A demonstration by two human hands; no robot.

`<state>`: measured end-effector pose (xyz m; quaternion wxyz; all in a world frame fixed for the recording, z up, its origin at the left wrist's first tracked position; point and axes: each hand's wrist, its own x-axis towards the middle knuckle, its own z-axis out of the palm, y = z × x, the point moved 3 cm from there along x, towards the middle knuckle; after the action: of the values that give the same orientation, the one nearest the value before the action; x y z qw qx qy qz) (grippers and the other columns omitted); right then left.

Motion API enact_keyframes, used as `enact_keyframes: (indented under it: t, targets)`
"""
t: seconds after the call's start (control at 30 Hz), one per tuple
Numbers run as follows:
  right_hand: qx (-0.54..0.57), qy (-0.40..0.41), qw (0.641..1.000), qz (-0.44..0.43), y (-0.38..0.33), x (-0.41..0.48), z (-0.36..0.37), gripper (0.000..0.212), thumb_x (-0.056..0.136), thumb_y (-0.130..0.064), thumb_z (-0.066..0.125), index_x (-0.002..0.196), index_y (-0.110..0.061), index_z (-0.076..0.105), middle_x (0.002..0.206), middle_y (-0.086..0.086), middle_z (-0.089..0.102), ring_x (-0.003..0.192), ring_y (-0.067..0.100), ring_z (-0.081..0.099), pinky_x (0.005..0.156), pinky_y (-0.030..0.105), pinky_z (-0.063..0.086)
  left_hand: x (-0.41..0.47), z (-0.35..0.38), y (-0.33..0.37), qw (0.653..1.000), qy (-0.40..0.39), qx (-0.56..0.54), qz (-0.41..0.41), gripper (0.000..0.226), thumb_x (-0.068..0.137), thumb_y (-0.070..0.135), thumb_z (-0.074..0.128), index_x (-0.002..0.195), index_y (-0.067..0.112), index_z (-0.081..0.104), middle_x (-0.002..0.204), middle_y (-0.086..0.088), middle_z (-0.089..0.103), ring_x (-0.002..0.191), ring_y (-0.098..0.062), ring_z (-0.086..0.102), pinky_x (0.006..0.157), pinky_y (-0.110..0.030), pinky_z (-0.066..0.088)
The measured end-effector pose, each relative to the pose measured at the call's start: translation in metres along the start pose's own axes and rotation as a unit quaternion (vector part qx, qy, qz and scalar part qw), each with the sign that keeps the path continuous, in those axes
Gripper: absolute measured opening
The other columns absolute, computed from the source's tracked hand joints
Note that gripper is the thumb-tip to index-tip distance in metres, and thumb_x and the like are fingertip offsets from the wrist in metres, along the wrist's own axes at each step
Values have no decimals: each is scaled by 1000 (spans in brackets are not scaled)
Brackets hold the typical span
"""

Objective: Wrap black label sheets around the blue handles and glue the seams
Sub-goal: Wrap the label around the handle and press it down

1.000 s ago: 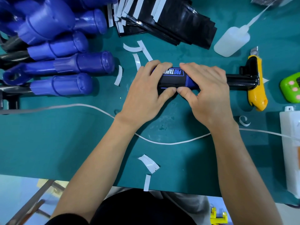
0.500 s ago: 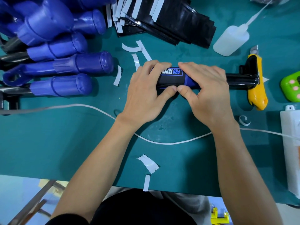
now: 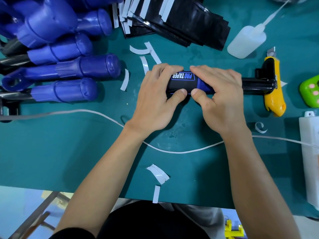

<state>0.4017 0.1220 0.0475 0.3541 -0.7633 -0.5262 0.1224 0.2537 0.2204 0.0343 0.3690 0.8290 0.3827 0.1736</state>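
A blue handle [image 3: 201,86] on a black bar [image 3: 255,84] lies across the middle of the green table [image 3: 69,152]. A black label sheet [image 3: 183,81] printed PRO TAPPER is wrapped around it. My left hand [image 3: 155,99] grips the handle's left end, fingers over the top and thumb pressing the label's near edge. My right hand [image 3: 221,97] grips the right part the same way, thumb beside the left thumb. A stack of black label sheets [image 3: 181,23] lies at the back. A clear glue bottle [image 3: 246,42] lies at the back right.
Several bare blue handles [image 3: 69,66] are piled at the left. A yellow utility knife [image 3: 274,87] lies at the bar's right end. White backing strips [image 3: 158,173] are scattered about. A white cable [image 3: 181,151] crosses the table. A green device [image 3: 310,92] and a white box [image 3: 310,152] sit at the right.
Both hands have stayed on the handle. The thumbs have shifted slightly along the label's near edge, and the printed face has turned a little more into view.
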Motion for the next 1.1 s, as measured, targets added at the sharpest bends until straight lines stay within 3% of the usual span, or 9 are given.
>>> enact_keyframes:
  t: [0.57, 0.87, 1.1]
  targets:
    - [-80, 87, 993, -3, -17, -2, 7, 34, 89, -29, 72, 119, -13, 76, 117, -4, 75, 106, 21, 68, 103, 33, 29, 0, -4, -3, 999, -32, 12, 15, 44, 98, 29, 61, 141, 25, 54, 134, 8, 50, 117, -13, 46, 102, -16, 33]
    - [-36, -9, 999, -9, -3, 0, -2, 39, 96, -14, 64, 134, -16, 70, 133, -6, 69, 120, 11, 57, 111, 22, 19, -1, -8, -4, 999, -43, 12, 25, 44, 99, 27, 62, 142, 22, 53, 134, 8, 51, 117, -14, 47, 102, -15, 32]
    - [-57, 11, 998, 1, -8, 0, 3, 40, 94, -32, 73, 130, -16, 71, 129, -5, 71, 117, 18, 62, 108, 29, 23, -1, -9, -4, 998, -49, 19, 31, 44, 101, 31, 61, 143, 23, 53, 135, 8, 51, 119, -14, 48, 103, -23, 37]
